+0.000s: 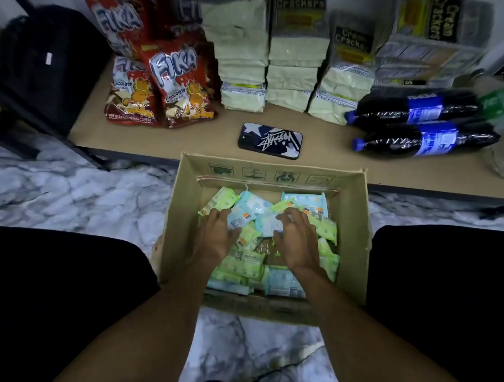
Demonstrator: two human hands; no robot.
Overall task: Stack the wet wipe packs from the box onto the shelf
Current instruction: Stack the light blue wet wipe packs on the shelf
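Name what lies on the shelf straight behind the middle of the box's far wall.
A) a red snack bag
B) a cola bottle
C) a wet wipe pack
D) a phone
D: the phone lies flat on the shelf behind the box at its middle; the cola bottles are off to the right, the snack bags to the left.

Box (356,224): plain brown cardboard, matt, edges rough-cut. Wet wipe packs (244,262) are wrapped in soft plastic film w/ slight sheen. Shelf (189,139) is seen as tan wood-look board, matt and smooth. Floor (71,194): marble-pattern tile, polished. Snack bags (180,83): glossy red plastic. Cracker packs (294,48): clear crinkled wrap. Bottles (414,140): shiny plastic, glossy labels. Phone (270,140): glossy printed back.
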